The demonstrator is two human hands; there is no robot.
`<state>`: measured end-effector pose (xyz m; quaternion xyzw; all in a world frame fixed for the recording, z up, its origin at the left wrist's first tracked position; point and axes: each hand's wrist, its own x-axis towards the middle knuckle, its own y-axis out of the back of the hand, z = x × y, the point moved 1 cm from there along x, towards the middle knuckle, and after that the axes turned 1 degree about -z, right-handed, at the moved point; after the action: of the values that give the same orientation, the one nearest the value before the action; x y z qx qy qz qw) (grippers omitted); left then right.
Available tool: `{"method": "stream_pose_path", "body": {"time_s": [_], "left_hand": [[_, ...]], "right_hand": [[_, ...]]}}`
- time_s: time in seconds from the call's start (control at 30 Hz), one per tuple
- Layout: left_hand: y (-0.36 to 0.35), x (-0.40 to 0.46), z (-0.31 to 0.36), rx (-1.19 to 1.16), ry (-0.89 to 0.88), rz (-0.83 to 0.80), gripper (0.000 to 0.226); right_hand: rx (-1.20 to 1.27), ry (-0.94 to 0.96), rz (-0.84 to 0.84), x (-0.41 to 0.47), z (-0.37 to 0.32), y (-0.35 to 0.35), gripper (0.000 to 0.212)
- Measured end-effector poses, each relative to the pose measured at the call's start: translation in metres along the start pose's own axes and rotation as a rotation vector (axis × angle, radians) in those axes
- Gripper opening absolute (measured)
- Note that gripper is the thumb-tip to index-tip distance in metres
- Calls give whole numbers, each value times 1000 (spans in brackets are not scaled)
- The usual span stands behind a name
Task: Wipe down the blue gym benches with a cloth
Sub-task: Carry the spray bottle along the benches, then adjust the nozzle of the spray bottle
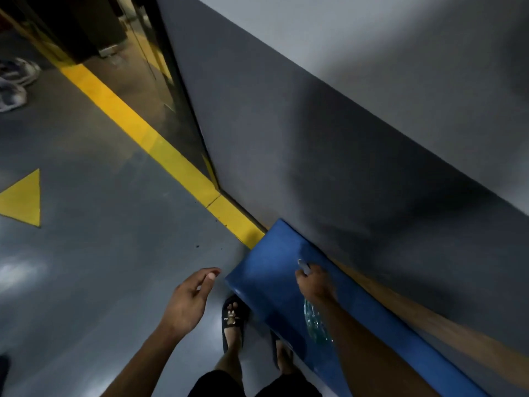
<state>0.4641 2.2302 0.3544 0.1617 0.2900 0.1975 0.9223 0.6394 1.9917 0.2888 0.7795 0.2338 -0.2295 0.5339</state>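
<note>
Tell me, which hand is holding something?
The right hand, over the blue bench, grips a clear plastic spray bottle. The left hand hangs open over the floor, holding nothing.

Hidden and blurred
The bench (286, 270) runs off the bottom edge; the bottle (315, 325) under the right forearm is blurred; shoes (14, 81) cut off at left.

Glossy grey floor (100, 267) with yellow stripe (148, 138), grey wall (329, 124).
</note>
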Motion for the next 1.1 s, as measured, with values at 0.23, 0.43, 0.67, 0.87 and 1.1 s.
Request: {"method": "stream_pose_path", "body": {"time_s": [0.23,0.43,0.67,0.87,1.1], "left_hand": [[15,31,3,47,-57,-120,20],[3,43,20,104,-153,-231,29],[-52,32,35,142,-230,-407,22],[-151,-24,88,211,-355,-592,22],[-314,-162,131,388,-574,-865,21]], "right_hand": [[123,-154,48,-20,4,-13,39],[250,-268,74,-56,43,-19,29],[251,-218,63,-117,105,-53,61],[631,-236,364,-190,176,-46,10],[995,-192,677,-301,310,0,15]]}}
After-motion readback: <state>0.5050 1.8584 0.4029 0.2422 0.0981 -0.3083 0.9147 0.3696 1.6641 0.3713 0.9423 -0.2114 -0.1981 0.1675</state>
